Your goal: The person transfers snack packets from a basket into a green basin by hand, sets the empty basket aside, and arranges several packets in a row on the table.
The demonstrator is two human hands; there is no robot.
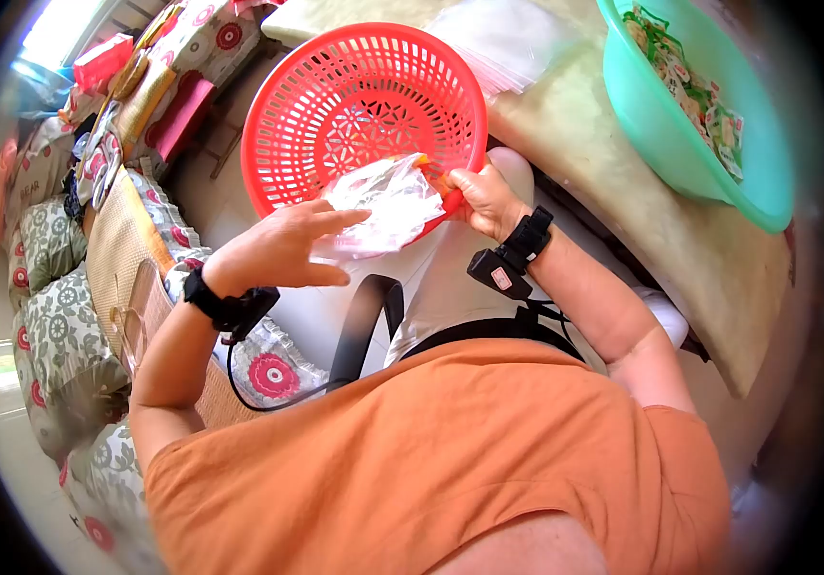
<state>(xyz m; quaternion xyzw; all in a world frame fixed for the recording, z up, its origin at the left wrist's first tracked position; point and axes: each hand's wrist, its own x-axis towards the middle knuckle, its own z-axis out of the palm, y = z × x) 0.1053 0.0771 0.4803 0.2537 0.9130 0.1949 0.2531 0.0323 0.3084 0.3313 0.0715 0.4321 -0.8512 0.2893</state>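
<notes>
A crumpled clear plastic bag (388, 206) with some orange showing at its edge lies over the near rim of a red plastic basket (273, 120). My right hand (490, 199) is closed at the bag's right side, against the basket rim. It appears to grip the bag, though its fingers partly hide the hold. On the other side, my left hand (282, 244) reaches in with fingers spread, its fingertips at or just over the bag. Whether they touch the plastic I cannot tell. The basket's slotted inside shows behind the bag.
At right, a green basin (642, 125) holding several small printed packets stands on a pale tabletop (623, 206). Flat clear plastic bags (503, 43) lie behind the basket. Patterned cushions (67, 326) and a woven mat (124, 230) are at left. A dark curved armrest (364, 326) is near my lap.
</notes>
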